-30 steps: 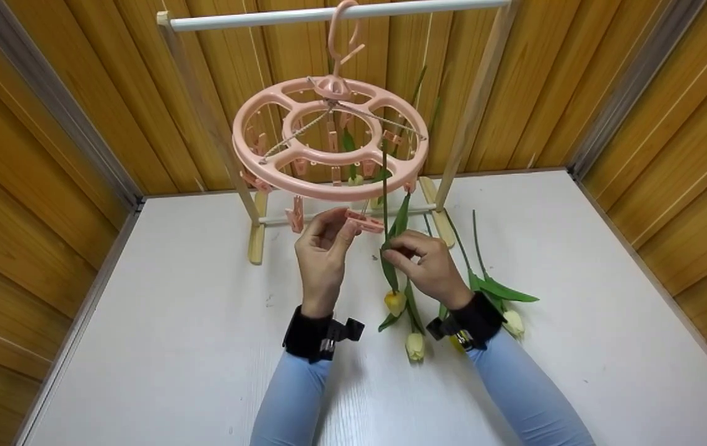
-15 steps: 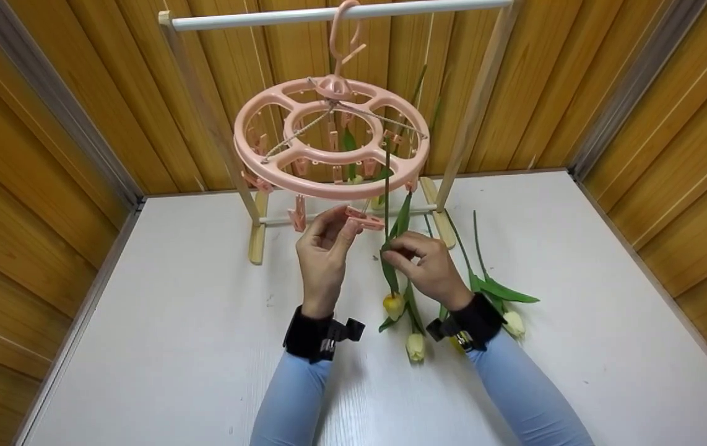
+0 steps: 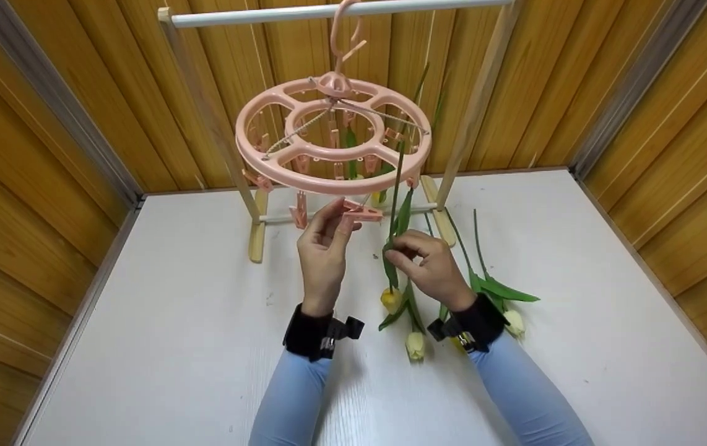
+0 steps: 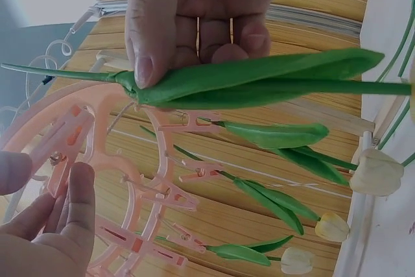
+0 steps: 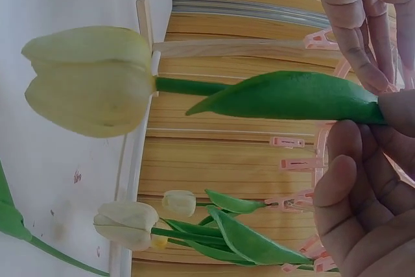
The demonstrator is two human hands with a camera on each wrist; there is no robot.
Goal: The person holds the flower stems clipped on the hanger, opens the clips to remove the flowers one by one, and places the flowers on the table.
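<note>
— Holding anything, that left hand (image 3: 324, 253)?

— Yes. Its thumb and fingers are curled in a pinch on a pink clip (image 3: 358, 212), just below the round pink hanger (image 3: 332, 133) in the upper middle of the frame. I cannot tell if the clip's mouth is open.

— And the right hand (image 3: 431, 269)?

— Its fingers are bent tight around the stem of a tulip (image 3: 392, 300), right of the clip. The flower hangs head down — the yellow bloom sits just under the hand, and the green stem goes up past the hanger's rim.

— Do the stem and clip touch?

— No, they are close, with a small gap between them.

— What else is there?

— More tulips lying on the white table (image 3: 174, 322), by the right wrist at the middle and lower right. Some hang from the far side of the hanger too. The hanger hooks onto a white bar (image 3: 254, 15) on a wooden rack (image 3: 257, 235) — wood walls stand behind.
</note>
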